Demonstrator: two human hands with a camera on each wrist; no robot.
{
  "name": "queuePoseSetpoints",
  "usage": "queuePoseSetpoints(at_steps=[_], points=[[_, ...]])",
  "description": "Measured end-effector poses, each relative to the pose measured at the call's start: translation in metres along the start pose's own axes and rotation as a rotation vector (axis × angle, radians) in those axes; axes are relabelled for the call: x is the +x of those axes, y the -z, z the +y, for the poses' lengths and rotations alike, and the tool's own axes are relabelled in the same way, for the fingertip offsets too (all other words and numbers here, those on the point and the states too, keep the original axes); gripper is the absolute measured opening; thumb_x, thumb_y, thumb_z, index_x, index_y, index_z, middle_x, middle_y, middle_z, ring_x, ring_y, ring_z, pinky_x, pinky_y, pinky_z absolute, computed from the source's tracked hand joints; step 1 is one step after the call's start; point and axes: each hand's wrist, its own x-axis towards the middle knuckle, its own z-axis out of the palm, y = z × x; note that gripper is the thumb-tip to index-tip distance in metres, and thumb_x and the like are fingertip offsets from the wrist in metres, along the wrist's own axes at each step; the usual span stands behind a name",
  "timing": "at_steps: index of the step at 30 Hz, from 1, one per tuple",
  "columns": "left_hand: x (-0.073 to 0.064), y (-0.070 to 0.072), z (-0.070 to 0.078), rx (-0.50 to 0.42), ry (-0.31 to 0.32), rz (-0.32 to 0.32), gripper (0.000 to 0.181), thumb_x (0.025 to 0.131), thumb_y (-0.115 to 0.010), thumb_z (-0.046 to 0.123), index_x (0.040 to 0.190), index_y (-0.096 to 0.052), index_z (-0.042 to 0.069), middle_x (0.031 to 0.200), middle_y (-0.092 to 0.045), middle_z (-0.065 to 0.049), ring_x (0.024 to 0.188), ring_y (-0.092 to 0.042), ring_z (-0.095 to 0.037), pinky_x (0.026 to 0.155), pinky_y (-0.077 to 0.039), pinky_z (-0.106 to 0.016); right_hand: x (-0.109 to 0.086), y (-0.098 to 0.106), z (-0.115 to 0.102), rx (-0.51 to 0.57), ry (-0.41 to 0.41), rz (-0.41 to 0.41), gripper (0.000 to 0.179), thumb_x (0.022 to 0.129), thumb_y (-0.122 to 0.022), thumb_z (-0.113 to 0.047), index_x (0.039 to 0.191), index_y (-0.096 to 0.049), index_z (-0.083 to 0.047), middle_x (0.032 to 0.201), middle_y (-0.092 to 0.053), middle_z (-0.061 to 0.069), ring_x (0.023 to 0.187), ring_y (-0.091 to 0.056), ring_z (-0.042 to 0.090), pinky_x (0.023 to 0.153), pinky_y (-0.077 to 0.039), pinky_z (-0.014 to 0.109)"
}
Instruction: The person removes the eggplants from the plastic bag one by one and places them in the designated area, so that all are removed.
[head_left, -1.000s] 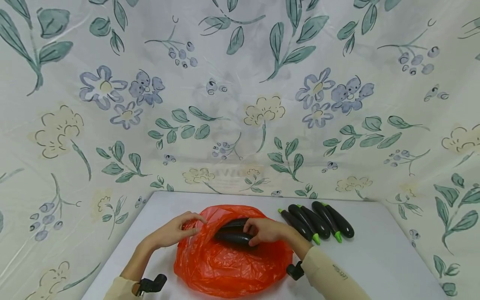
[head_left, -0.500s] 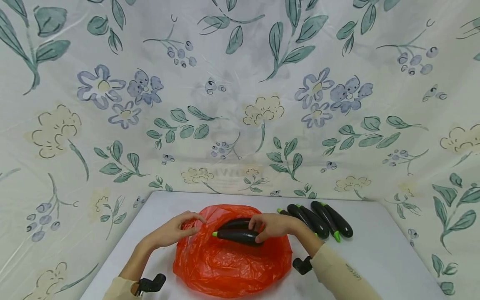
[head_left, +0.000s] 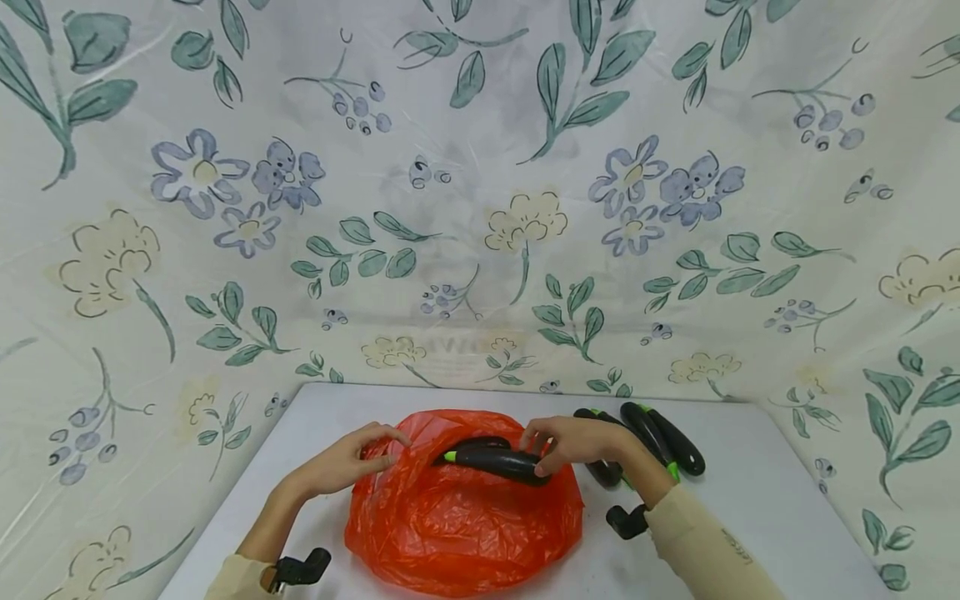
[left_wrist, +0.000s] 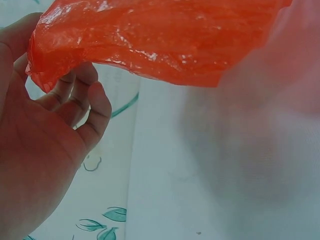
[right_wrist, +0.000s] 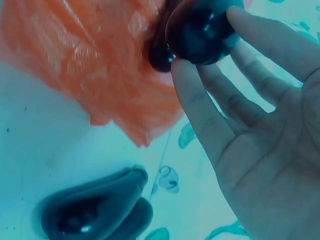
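A red plastic bag [head_left: 461,537] sits on the table with its mouth open. My left hand [head_left: 352,460] pinches the left edge of that mouth; in the left wrist view the bag's film [left_wrist: 150,45] lies between thumb and fingers. At the bag's mouth my right hand [head_left: 576,440] grips an eggplant [head_left: 497,464] by its rounded end, the green stem pointing left. Thumb and fingertips press on that glossy end [right_wrist: 202,32] in the right wrist view. Another eggplant [head_left: 483,442] lies behind it inside the bag, partly covered.
Several more eggplants [head_left: 678,442] lie side by side on the white table [head_left: 780,500] to the right, some hidden behind my right forearm. A patterned floral sheet [head_left: 480,208] hangs behind and at both sides of the table.
My right hand has drawn the eggplant to the right and slightly up, so its green stem now shows. The left hand has kept its place at the bag's edge.
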Motion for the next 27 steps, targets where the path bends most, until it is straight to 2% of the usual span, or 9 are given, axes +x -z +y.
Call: queuePoseSetpoints(at_steps=[8, 19, 27], points=[[-0.001, 0.000, 0.001, 0.000, 0.000, 0.004, 0.028, 0.100, -0.062, 0.022, 0.128, -0.062, 0.016, 0.130, -0.056, -0.013, 0.120, -0.047, -0.036, 0.092, -0.053, -0.049, -0.013, 0.009, 0.009, 0.010, -0.010, 0.036, 0.036, 0.085, -0.077, -0.017, 0.118, -0.063, -0.019, 0.112, -0.066, 0.001, 0.103, -0.061, 0.023, 0.093, -0.050, 0.051], [-0.001, 0.001, 0.001, 0.016, -0.021, -0.002, 0.028, 0.101, -0.061, 0.023, 0.128, -0.062, 0.015, 0.126, -0.057, -0.012, 0.114, -0.048, -0.034, 0.088, -0.048, -0.043, -0.032, 0.022, 0.027, 0.083, 0.008, 0.059, 0.035, 0.085, -0.076, -0.017, 0.118, -0.063, -0.014, 0.106, -0.066, 0.007, 0.099, -0.061, 0.025, 0.088, -0.049, 0.041], [-0.003, 0.000, 0.000, 0.012, -0.022, -0.011, 0.028, 0.102, -0.060, 0.022, 0.128, -0.062, 0.014, 0.124, -0.057, -0.012, 0.113, -0.048, -0.034, 0.087, -0.048, -0.043, -0.044, 0.032, 0.042, 0.165, 0.033, 0.080, 0.038, 0.088, -0.072, -0.019, 0.123, -0.060, -0.010, 0.114, -0.065, 0.010, 0.101, -0.063, 0.027, 0.089, -0.051, 0.040]])
